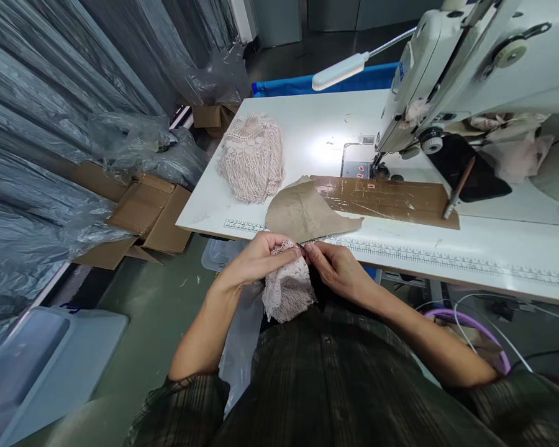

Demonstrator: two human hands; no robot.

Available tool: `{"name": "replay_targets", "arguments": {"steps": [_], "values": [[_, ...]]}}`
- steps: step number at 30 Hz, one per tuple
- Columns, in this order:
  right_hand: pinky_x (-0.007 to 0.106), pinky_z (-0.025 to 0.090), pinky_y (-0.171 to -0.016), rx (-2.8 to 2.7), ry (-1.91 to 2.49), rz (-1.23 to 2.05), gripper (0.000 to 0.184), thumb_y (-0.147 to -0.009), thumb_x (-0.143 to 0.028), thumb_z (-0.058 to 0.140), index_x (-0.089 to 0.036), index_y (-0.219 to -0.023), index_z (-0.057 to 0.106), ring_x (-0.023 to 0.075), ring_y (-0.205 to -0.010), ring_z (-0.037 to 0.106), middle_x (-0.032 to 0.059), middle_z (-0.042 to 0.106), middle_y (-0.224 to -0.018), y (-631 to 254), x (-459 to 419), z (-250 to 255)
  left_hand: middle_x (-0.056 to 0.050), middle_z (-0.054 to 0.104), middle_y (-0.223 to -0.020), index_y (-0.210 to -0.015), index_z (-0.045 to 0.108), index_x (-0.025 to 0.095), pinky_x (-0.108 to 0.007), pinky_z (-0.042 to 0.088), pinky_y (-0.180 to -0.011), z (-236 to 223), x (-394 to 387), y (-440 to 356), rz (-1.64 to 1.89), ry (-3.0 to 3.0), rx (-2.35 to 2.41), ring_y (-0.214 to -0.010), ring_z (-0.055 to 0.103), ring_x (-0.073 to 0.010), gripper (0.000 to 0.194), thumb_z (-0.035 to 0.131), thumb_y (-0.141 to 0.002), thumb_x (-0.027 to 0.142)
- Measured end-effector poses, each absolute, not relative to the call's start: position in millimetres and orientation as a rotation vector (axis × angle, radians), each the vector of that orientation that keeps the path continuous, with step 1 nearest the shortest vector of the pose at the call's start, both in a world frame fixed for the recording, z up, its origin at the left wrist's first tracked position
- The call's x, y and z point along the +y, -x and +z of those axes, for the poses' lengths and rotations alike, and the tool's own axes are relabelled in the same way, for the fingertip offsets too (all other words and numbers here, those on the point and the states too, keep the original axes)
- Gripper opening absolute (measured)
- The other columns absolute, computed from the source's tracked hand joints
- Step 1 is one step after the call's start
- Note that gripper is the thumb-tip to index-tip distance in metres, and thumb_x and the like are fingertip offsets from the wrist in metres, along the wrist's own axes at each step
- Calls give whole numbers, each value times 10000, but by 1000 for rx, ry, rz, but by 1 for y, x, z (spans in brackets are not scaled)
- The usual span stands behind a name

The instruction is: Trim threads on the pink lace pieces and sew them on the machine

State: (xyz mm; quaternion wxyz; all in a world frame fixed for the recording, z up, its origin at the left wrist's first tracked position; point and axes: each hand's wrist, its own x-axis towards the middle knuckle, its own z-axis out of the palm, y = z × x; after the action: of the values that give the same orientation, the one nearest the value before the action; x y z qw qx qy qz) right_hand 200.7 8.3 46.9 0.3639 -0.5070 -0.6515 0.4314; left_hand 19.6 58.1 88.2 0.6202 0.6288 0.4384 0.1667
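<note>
Close to my body, just off the table's front edge, my left hand (266, 253) is closed on a piece of pale pink lace fabric (289, 290). The lace hangs down over my dark plaid shirt. Beside it, my right hand (338, 268) is closed in a pinch at the lace's upper edge. Something small and dark shows between the fingertips, too small to name. Right behind the hands lies a beige paper pattern piece (307, 211). A bundle of pink lace (253, 158) rests on the table behind it, to the left.
A sewing machine (414, 93) stands at the right of the white table (205, 208), with a lamp (340, 71) above. A brown strip (391, 202) lies before the needle, a pencil-like stick (460, 186) across its end. Open cardboard boxes (144, 205) and a plastic bin (51, 366) are on the left.
</note>
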Motion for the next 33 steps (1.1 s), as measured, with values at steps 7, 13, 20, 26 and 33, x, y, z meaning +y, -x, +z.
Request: {"name": "replay_targets", "arguments": {"steps": [7, 13, 20, 26, 33], "values": [[246, 363, -592, -1495, 1165, 1161, 354, -980, -491, 357, -191, -840, 479, 104, -601, 416, -12, 482, -713, -201, -8, 41, -21, 616, -700, -830, 708, 118, -175, 366, -531, 84, 51, -18, 453, -1374, 1004, -603, 504, -89, 347, 722, -766, 458], [205, 278, -458, -1508, 1048, 1691, 395, -787, -434, 701, -221, -845, 374, 68, -501, 327, -91, 371, -625, -193, -39, 14, -62, 702, -817, -914, 726, 139, -211, 467, -633, 64, 24, 4, 536, -1286, 1037, -711, 613, -141, 304, 732, -776, 410], [225, 339, -529, -1943, 1468, 1420, 168, -863, -297, 563, -200, -815, 434, 100, -526, 445, -49, 491, -621, -179, -35, -48, -67, 707, -857, -904, 709, 103, -302, 516, -759, -44, 15, 18, 530, -1388, 1417, -819, 649, -213, 486, 637, -787, 569], [253, 397, -625, -2022, 1500, 1070, 113, -885, -288, 547, -192, -868, 489, 157, -711, 578, 40, 608, -821, -198, -29, -22, -116, 510, -1392, -1242, 578, 167, -350, 322, -1123, -114, 34, 16, 596, -1425, 1557, -1328, 435, -276, 674, 793, -652, 412], [215, 371, -513, -1734, 1314, 295, 120, -879, -283, 593, -201, -854, 509, 85, -520, 446, -31, 544, -679, -249, 4, 45, -101, 611, -1184, -1123, 577, 165, -361, 426, -1008, -136, 10, 10, 602, -1429, 1661, -1146, 562, -244, 503, 739, -702, 387]]}}
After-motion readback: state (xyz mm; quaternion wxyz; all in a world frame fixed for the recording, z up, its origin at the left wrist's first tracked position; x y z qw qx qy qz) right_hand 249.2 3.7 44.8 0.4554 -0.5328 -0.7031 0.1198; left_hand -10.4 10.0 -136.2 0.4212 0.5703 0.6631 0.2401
